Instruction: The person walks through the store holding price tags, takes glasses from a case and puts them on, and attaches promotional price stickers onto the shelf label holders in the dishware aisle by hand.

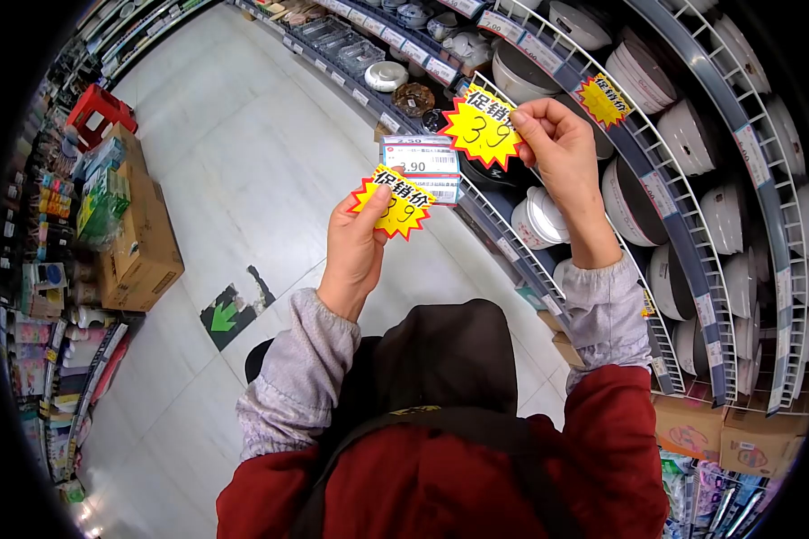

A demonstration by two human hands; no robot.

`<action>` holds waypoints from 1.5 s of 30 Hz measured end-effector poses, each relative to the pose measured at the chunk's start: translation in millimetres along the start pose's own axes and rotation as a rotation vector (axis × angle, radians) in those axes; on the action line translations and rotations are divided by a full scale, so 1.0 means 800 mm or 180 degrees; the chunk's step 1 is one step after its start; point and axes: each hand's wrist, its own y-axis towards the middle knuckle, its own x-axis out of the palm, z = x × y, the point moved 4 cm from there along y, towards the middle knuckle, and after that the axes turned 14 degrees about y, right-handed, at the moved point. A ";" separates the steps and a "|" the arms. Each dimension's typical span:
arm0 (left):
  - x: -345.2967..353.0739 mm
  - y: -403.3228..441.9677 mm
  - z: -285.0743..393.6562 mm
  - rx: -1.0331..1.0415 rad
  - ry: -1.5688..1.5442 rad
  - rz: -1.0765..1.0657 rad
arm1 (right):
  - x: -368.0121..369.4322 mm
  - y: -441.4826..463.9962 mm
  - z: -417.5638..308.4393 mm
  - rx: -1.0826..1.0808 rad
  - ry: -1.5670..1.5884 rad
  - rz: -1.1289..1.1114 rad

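My left hand (349, 250) pinches a yellow starburst promotional price tag (411, 218) with a red edge and a handwritten price, the thumb lying over its front. Just above that tag appear white printed price labels (420, 162), one reading 3.90; whether the same fingers hold them is hidden. My right hand (562, 148) grips a second yellow starburst tag (478, 133) by its right edge, between thumb and fingers, with 3.9 written on it. The two tags are held apart, in front of the shelf, both facing me.
Curved-looking shelves (665, 193) with wire guards hold white bowls and pots on the right. Another yellow tag (602, 100) hangs there. On the left stand a cardboard box (142, 242) and a red basket (99, 114). A green arrow (226, 314) marks the tiled floor.
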 end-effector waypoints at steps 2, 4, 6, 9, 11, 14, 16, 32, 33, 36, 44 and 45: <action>-0.004 0.001 -0.002 -0.0072 0.0091 0.0150 | -0.003 0.001 0.003 0.0004 -0.0021 -0.0041; -0.002 0.000 0.001 -0.0030 0.0040 0.0053 | -0.009 0.005 0.008 0.0010 -0.0128 -0.0087; -0.002 -0.002 0.002 -0.0020 0.0008 -0.0011 | -0.018 0.010 0.017 0.0054 -0.0209 -0.0153; -0.011 0.000 -0.003 -0.0080 0.0069 0.0245 | -0.036 0.025 0.038 0.0025 -0.0542 -0.0193; -0.012 0.000 -0.004 -0.0077 -0.0007 0.0278 | -0.053 0.039 0.043 -0.0172 -0.1098 -0.0084; -0.014 -0.001 -0.003 -0.0169 -0.0025 0.0390 | -0.065 0.066 0.020 -0.0749 -0.1920 -0.0023; -0.014 -0.001 -0.002 -0.0192 -0.0044 0.0347 | -0.076 0.093 0.001 -0.1166 -0.2298 0.0233; -0.015 -0.001 0.005 -0.0316 -0.0221 0.0219 | -0.096 0.163 -0.036 -0.2073 -0.3563 0.0623; -0.016 -0.002 0.004 -0.0321 -0.0225 0.0219 | -0.096 0.163 -0.038 -0.2082 -0.3584 0.0627; -0.016 -0.002 0.004 -0.0362 -0.0204 0.0172 | -0.094 0.164 -0.039 -0.1883 -0.3933 0.0664; -0.015 -0.004 0.005 -0.0311 -0.0286 0.0179 | -0.089 0.172 -0.035 -0.1669 -0.4267 0.0709; -0.015 -0.004 0.005 -0.0311 -0.0289 0.0181 | -0.091 0.174 -0.034 -0.1528 -0.4315 0.0738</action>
